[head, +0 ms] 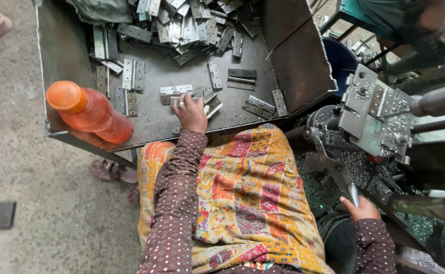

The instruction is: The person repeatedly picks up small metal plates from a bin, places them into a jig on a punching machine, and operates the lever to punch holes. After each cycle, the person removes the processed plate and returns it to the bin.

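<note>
Left hand [191,112] pinches a hinge [182,100] in the metal tray [65,56]; right hand [360,208] wraps the machine lever [351,192]. Loose grip could drop it; sharp edges might nick fingers.

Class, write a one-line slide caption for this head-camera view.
Left hand picks among metal hinges in a steel tray beside an orange bottle; right hand grips a machine lever.

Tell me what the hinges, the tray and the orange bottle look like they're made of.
Hinges: bare metal, likely steel, dull silver-grey with light glints. Tray: sheet metal, dark grey and matte, folded thin walls. Bottle: probably plastic, translucent orange body with a glossy opaque cap. The left hand rests on hinges.
</note>
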